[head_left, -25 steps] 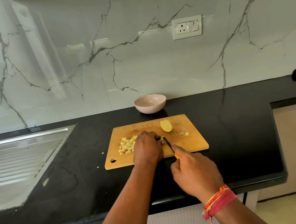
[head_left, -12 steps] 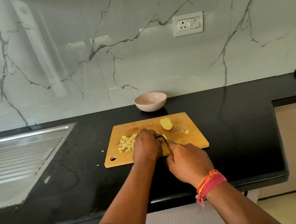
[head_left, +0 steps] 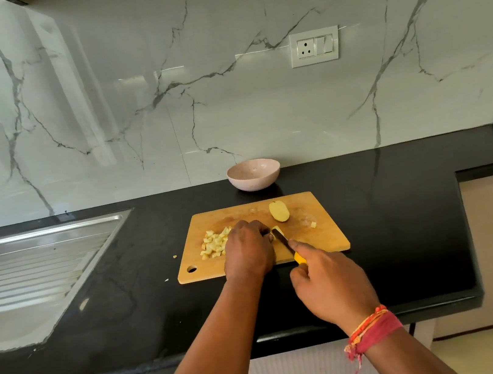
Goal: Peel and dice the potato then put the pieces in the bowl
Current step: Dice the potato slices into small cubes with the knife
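Within the last second the right hand (head_left: 331,289), gripping the knife (head_left: 285,243), drew back toward the near edge while the left hand (head_left: 248,249) pinched a potato piece (head_left: 277,231) on the cutting board (head_left: 326,239), so dicing continued and the bowl (head_left: 253,174) waited behind.

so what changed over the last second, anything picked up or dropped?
Nothing picked up or dropped. The right hand pushed the knife forward through the potato piece, then drew back toward the body. The left hand kept holding that piece down. Diced pile, potato half, bowl and cutting board stayed put.
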